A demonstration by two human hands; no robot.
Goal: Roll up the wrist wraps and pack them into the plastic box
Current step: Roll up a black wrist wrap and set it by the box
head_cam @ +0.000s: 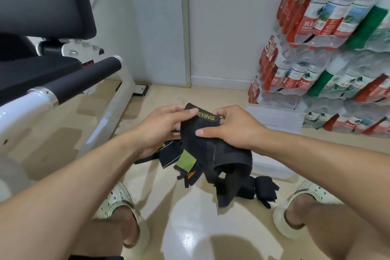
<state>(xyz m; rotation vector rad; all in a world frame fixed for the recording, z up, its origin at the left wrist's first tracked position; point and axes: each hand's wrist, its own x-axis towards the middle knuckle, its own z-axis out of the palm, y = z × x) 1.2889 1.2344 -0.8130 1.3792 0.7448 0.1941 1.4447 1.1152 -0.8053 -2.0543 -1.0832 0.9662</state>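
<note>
I hold a black wrist wrap (200, 133) with a yellow-lettered label in front of me, above the floor. My left hand (162, 126) pinches its upper left edge, thumb on the label. My right hand (232, 126) grips its right side, thumb pressed on the fabric. Its loose end with a green patch (186, 161) hangs down. More black wraps (257, 191) lie in a heap on the floor beneath. The clear plastic box (276, 118) stands on the floor just right of my hands, partly hidden by my right arm.
A white gym bench frame (114, 107) with black padded rollers fills the left. Stacked shrink-wrapped packs of water bottles (329, 53) rise on the right. My feet in pale perforated sandals (120, 200) flank the heap on the glossy tiled floor.
</note>
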